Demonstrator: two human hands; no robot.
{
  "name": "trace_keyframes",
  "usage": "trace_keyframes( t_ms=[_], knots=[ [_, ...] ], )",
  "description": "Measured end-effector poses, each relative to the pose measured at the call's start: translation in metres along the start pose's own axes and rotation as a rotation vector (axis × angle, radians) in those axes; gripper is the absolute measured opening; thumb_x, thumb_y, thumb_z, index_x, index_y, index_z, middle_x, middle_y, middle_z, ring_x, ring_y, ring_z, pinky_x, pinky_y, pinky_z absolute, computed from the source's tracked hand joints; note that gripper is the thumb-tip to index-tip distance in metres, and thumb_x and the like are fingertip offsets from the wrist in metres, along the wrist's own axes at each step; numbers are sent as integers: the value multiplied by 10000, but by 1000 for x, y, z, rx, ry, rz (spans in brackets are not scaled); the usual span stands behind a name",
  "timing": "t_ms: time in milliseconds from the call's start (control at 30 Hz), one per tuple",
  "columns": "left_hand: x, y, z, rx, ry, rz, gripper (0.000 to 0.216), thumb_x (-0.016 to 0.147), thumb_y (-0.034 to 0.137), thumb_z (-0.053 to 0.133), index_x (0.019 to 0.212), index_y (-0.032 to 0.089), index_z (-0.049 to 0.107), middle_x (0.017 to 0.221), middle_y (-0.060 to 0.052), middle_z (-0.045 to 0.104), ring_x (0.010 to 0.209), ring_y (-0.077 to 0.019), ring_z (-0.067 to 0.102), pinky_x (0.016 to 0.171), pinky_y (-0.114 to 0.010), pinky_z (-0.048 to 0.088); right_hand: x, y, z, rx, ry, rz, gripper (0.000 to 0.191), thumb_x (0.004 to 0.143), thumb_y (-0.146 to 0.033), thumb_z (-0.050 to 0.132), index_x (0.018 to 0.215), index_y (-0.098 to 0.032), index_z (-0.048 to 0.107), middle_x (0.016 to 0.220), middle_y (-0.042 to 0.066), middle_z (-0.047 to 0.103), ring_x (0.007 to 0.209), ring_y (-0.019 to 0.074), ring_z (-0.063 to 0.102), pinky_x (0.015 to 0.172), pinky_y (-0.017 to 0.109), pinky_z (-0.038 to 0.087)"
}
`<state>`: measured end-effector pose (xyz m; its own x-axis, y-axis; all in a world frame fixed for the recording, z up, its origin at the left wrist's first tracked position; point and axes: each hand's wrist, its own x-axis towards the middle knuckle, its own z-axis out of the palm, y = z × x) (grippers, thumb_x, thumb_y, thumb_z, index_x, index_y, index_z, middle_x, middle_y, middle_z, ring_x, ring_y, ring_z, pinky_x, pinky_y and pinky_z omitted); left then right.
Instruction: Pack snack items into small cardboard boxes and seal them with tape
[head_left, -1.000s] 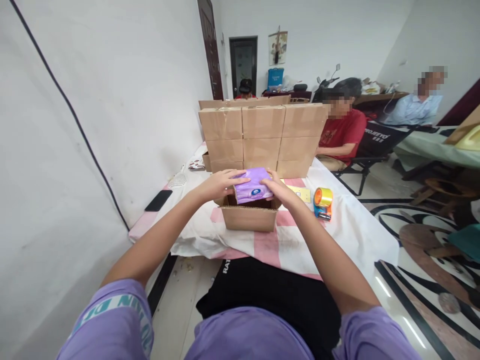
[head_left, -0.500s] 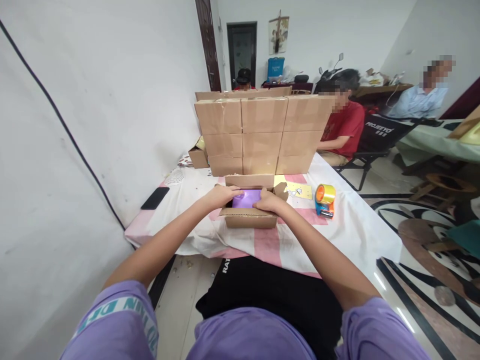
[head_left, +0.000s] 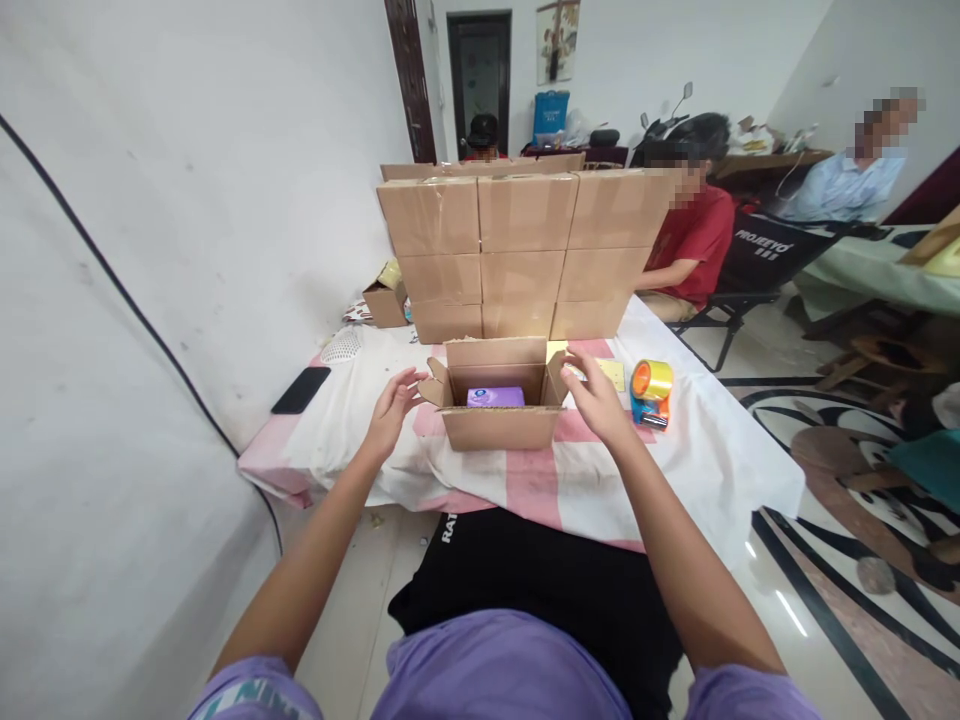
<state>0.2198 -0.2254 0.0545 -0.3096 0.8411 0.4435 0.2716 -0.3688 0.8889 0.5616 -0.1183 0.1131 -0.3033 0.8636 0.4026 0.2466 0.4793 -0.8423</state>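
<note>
Loosely spread, left hand (head_left: 391, 410) and right hand (head_left: 598, 400) flank the carton (head_left: 501, 430), palms inward

My left hand (head_left: 391, 412) and right hand (head_left: 598, 398), both empty, are at the side flaps (head_left: 435, 387) of an open cardboard box (head_left: 501, 430), though I can't tell whether either touches. A purple packet (head_left: 495, 397) lies inside; on my cloth-covered bench (head_left: 705, 440), a tape dispenser (head_left: 651, 408) sits right, a black phone (head_left: 301, 390) left, and stacked cartons (head_left: 517, 245) stand behind.
</note>
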Motion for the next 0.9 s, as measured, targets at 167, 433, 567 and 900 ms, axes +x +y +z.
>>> trace_keyframes(
  t_ms=[167,433,567,900],
  knots=[
    [-20,-23,19,-166,-117,-15,749,912,719,449,1498,253,410,1563,-174,443,1367,-315,529,1108,-501,460,-16,24,15,248,-246,16,597,991,-636,385,1477,-292,421,1493,106,530,1085,239,703,1064,476,487],
    [-6,-11,42,380,-167,172,528,910,484,614,1387,262,565,1380,-116,616,1345,-299,518,1166,-525,372,-6,35,7,152,-75,-32,633,976,-703,333,1370,-240,506,1403,125,584,1194,258,647,1110,453,435],
    [-4,-14,46,367,-37,78,520,957,426,553,1444,256,491,1330,-129,621,1250,-282,575,1047,-490,461,-6,37,8,109,-56,-83,559,998,-646,359,1320,-229,545,1369,118,612,1230,255,609,1093,425,442],
    [12,-12,43,558,-44,174,792,822,258,612,1555,307,315,1634,-133,236,1493,-335,279,1147,-521,348,29,41,22,86,1,10,644,980,-626,401,1507,-258,379,1504,101,511,1425,228,426,1157,424,359]
  ],
)
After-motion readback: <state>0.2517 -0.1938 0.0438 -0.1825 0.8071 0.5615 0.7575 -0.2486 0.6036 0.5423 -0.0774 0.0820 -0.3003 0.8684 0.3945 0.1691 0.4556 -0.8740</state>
